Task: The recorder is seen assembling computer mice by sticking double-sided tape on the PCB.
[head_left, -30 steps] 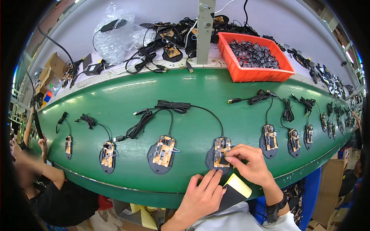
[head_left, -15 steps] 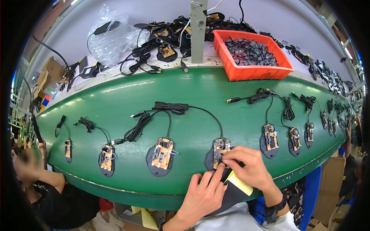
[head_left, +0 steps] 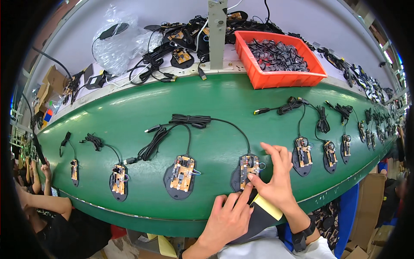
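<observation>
In front of me on the green work surface lies an opened computer mouse (head_left: pixel 235 178), a dark base with a tan circuit board and a black cable running away from it. My right hand (head_left: pixel 278 177) rests its thumb tip on the lower part of the board, the other fingers raised and apart. From below, my left hand (head_left: pixel 228 216) reaches the near end of the same mouse with its index fingertip. Its other fingers are bent, with no held item visible. Beneath my wrists are a black sheet (head_left: pixel 254 222) and a yellow paper piece (head_left: pixel 268 207).
More opened mice with bundled cables lie left (head_left: pixel 180 177) and right (head_left: pixel 303 156) along the green belt (head_left: pixel 142 196). Behind it stands an orange tray (head_left: pixel 282 82) of small clear and dark parts, beside a metal post (head_left: pixel 217 39). Another person (head_left: pixel 47 200) sits at the left.
My right hand's fingers have lifted and spread away from my left fingertip, leaving the thumb on the board. The left hand has hardly moved.
</observation>
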A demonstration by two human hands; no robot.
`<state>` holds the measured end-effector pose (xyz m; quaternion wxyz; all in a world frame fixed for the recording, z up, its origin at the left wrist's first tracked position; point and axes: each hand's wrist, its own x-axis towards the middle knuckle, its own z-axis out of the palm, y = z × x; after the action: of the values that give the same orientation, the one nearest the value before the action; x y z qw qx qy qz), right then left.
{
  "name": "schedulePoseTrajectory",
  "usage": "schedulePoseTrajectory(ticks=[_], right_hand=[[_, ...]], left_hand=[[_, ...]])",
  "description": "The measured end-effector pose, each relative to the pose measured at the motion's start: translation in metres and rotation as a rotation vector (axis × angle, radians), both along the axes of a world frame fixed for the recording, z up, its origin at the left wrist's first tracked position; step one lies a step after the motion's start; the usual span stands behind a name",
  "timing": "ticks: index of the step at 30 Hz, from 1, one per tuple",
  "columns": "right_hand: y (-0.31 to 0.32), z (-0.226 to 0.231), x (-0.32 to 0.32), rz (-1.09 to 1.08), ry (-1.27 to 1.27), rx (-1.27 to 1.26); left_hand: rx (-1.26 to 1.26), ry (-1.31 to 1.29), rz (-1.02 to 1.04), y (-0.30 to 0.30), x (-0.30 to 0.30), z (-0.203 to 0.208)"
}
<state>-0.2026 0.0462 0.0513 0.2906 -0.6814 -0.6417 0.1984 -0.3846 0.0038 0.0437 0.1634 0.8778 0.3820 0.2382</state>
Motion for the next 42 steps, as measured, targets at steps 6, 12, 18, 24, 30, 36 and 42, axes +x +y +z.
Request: schedulePoseTrajectory(ticks=[6,12,18,24,30,36,42], right_hand=[[-0.005,-0.008,0.011,-0.034,0.084,0.063],[-0.01,0.008,0.007,0.086,-0.014,-0.021],[0.0,0.008,0.021,0.205,0.156,0.048],[0.006,0.03,0.032,0.374,-0.25,-0.006],[0.063,0.072,0.088,0.472,-0.468,0.087],[0.245,0.072,0.1,0.379,-0.475,0.306],[0.38,0.001,0.239,0.398,-0.659,0.184]], left_hand=[[-0.04,-0.041,0.038,-0.003,0.007,-0.002],[-0.051,-0.038,0.042,0.0,0.004,-0.001],[-0.05,-0.198,-0.029,-0.003,-0.015,0.012],[0.03,-0.066,0.395,-0.001,-0.078,0.019],[0.004,0.009,0.384,-0.013,-0.08,0.014],[0.075,-0.065,0.341,-0.022,-0.075,0.004],[0.114,-0.062,0.284,-0.009,-0.045,-0.006]])
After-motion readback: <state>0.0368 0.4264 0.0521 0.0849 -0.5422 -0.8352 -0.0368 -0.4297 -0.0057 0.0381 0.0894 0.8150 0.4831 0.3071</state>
